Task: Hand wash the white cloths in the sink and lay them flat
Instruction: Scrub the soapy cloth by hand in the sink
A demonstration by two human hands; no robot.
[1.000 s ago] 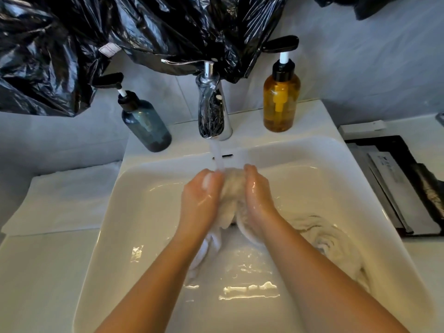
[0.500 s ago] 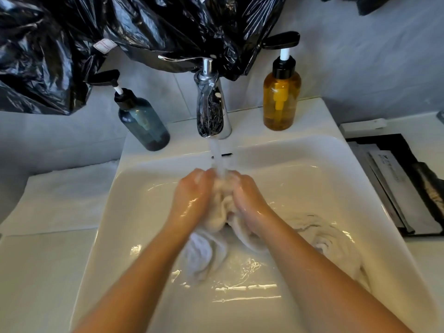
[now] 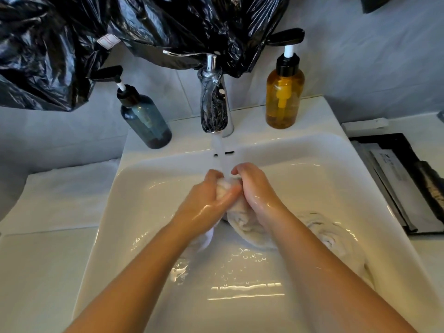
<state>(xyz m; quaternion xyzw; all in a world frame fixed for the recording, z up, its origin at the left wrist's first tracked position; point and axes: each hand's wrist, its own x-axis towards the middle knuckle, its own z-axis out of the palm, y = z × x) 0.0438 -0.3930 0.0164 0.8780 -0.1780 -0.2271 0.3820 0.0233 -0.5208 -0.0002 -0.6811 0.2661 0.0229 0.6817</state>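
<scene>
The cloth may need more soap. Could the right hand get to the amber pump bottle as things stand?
Probably yes: the amber pump bottle stands on the sink ledge beyond the right hand, nothing between them. But that hand grips the white cloth and must let go.

warm, dimmish light; glare streaks on the wet sink (image 3: 245,290); wide-angle bending at edges.

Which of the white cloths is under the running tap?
The bunched cloth gripped between the left hand and right hand, under the stream. A crumpled cloth lies in the sink at right; a flat cloth lies on the left counter.
</scene>
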